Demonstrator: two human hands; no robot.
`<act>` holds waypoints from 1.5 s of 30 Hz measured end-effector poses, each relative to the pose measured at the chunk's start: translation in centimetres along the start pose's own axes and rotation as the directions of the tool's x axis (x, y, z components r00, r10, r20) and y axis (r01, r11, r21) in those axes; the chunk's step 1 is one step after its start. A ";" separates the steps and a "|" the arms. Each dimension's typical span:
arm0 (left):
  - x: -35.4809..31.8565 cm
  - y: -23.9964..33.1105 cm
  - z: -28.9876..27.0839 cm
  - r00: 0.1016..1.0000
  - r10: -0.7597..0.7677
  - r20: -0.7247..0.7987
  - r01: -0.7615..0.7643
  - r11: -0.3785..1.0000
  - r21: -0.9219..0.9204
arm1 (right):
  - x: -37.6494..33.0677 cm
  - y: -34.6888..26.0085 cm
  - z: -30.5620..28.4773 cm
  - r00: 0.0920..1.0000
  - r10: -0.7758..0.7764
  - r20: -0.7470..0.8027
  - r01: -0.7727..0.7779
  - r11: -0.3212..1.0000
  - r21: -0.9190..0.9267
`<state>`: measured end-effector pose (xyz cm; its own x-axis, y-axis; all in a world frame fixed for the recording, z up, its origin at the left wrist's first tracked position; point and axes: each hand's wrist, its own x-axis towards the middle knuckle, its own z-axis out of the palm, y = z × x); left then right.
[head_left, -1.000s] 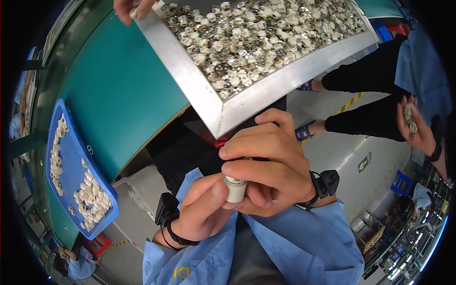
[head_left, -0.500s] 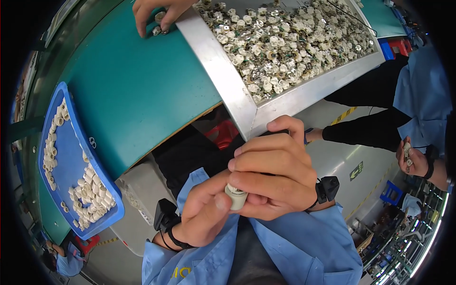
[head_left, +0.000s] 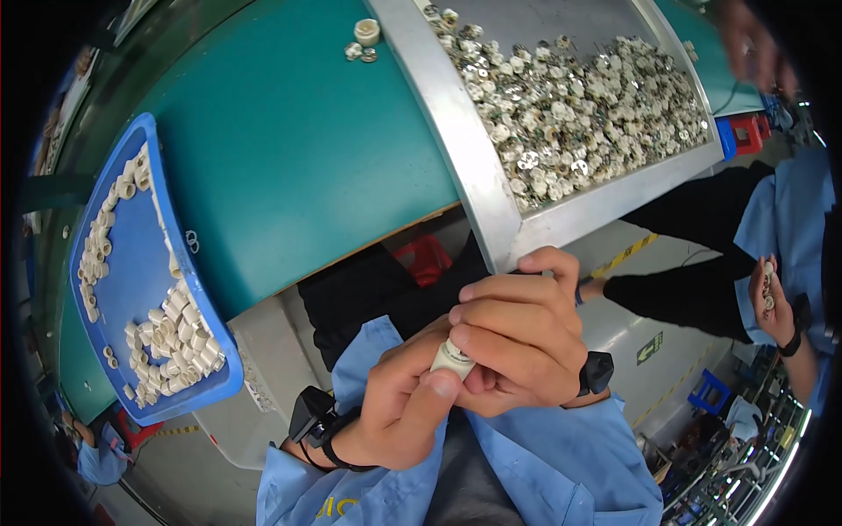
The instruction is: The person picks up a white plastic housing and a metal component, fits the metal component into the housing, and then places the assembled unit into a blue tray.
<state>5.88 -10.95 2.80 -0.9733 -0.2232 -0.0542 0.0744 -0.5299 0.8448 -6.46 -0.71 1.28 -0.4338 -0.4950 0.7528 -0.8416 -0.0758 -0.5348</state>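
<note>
Head view looks down on my two hands, which meet just below the picture's centre, over my lap and my blue sleeves. My left hand [head_left: 399, 412] comes up from seven o'clock, its thumb pressed against the side of a small white cylinder [head_left: 453, 358], and my right hand [head_left: 517, 346] curls over it from three o'clock, the fingers [head_left: 491, 317] bent and folded close together on its upper end. So both sets of fingers are clamped on this one little piece, which sits at the very middle of my grip, tilted, mostly hidden by my knuckles. Each wrist carries a black band [head_left: 596, 373]. At twelve o'clock from my hands lies a metal tray [head_left: 465, 167] heaped with small pale and silvery parts [head_left: 579, 105], its near corner almost above my right fingers. At ten o'clock a blue tray [head_left: 206, 351] rests on the green table [head_left: 298, 149], holding white rings [head_left: 171, 337] piled mostly at its near end. At three o'clock, well apart from me, another person's hand [head_left: 767, 294] holds some small parts.
</note>
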 end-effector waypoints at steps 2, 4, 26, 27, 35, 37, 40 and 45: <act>0.0 0.1 0.1 1.000 0.016 -0.018 -0.016 1.000 0.023 | 0.1 -0.1 -0.4 0.996 -0.033 0.082 0.040 0.996 -0.081; 0.0 0.1 0.1 0.999 0.034 -0.041 -0.031 0.998 0.060 | 0.2 0.0 0.1 0.997 -0.045 0.060 0.049 0.997 -0.066; -0.3 0.7 -0.7 0.997 -0.050 0.060 0.053 0.997 -0.048 | -0.1 0.5 1.8 0.995 -0.077 -0.065 0.079 0.996 0.031; -0.3 0.6 -0.9 0.997 -0.048 0.062 0.051 0.997 -0.051 | -0.3 0.5 1.9 0.995 -0.076 -0.066 0.078 0.996 0.035; -0.9 0.8 -2.0 0.996 -0.067 0.053 0.069 0.996 -0.048 | -0.4 0.2 2.3 0.995 0.045 0.089 -0.061 0.982 0.181; -1.2 0.8 -2.4 0.997 -0.057 0.050 0.059 0.997 -0.048 | -0.5 0.0 2.8 0.991 0.077 0.110 -0.100 0.970 0.224; -1.7 0.7 -2.9 0.995 -0.095 0.011 0.096 0.992 -0.077 | -0.8 0.1 3.5 0.986 0.090 0.138 -0.126 0.952 0.281; -2.2 -0.6 -4.4 0.995 -0.090 -0.048 0.085 0.992 -0.093 | -2.2 0.9 4.9 0.962 0.136 0.235 -0.216 0.907 0.361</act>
<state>8.89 -13.72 0.09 -0.9645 -0.2135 -0.1555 0.0109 -0.6204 0.7842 -4.66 -3.91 -2.69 -0.4560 -0.6904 0.5616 -0.5535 -0.2741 -0.7864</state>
